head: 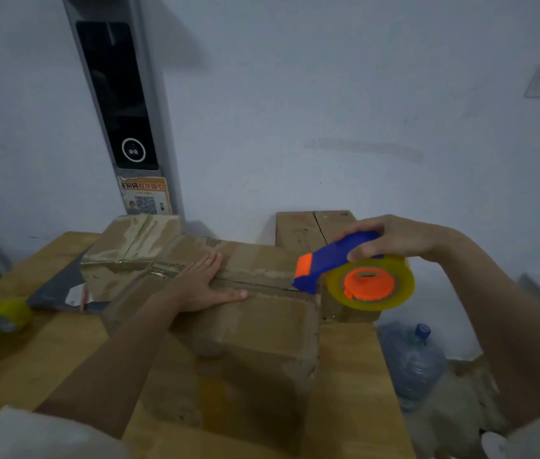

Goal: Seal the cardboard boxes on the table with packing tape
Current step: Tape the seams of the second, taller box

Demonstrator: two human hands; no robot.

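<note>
While the left hand lies flat with straight fingers on top of the big cardboard box, pressing beside its centre seam, the right hand curls its fingers around the blue handle of a tape dispenser, whose orange-tipped nose sits at the seam near the box's right edge. A roll of clear yellowish tape on an orange hub hangs off the dispenser at about four o'clock from that hand. So the left grip is open and flat on the flap, and the right grip is closed on the dispenser. This box stands in the middle of the wooden desk. At ten o'clock from the left hand, touching the big box, stands a smaller box already wrapped in shiny tape, and at one o'clock, behind the dispenser, another plain brown box shows its top. Two yellow tape rolls rest at the desk's left edge, at nine o'clock from the big box, near a grey flat sheet. On the floor at four o'clock from the desk sits a blue water bottle. A grey panel with a dark screen leans against the pale wall at eleven o'clock.
</note>
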